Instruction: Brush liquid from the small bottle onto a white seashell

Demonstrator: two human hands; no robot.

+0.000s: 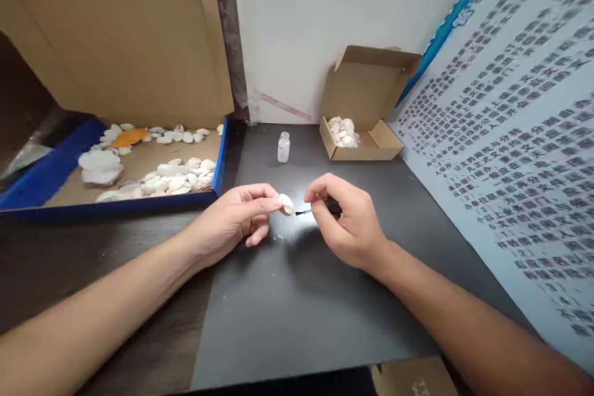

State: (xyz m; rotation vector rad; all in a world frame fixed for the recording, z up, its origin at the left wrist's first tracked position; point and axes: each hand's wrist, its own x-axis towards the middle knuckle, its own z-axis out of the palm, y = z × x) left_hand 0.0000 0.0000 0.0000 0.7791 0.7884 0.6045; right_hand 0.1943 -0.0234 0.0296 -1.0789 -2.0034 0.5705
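My left hand [234,218] pinches one seashell [286,203]; my right hand [346,223] grips a small brush [304,212] touching it. Many shells wait in the tray [139,164] at ten o'clock; some sit in the small box [343,133] at one.

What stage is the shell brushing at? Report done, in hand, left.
Done, apparently: several shells lie in the small carton. In hand: left hand pinches one shell; right hand holds a brush to it. Left, likely: many shells in the blue tray.
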